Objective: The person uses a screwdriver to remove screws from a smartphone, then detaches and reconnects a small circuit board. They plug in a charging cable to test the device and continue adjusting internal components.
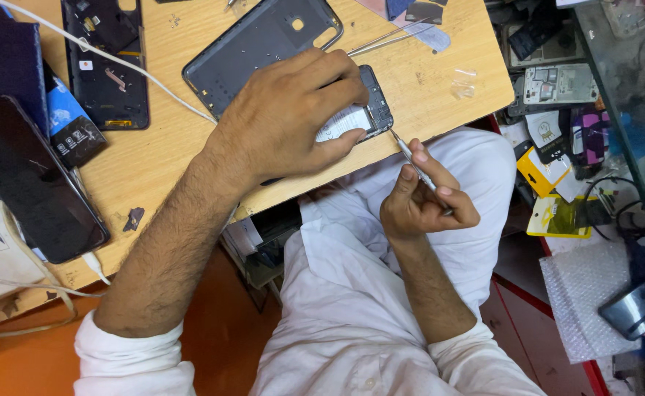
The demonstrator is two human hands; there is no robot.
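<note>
Opened phone [363,114] under left hand [289,117]; tool [418,165] in right hand [421,205]

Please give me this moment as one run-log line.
left hand: pressing opened phone onto wooden table | right hand: holding thin metal tool, tip at phone's edge

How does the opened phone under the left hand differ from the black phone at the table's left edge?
The opened phone shows bare internals and is pinned under the left hand, with the right hand's thin metal tool at its edge. The black phone shows an unbroken glossy face and lies untouched. Both lie flat on the wooden table.
</note>
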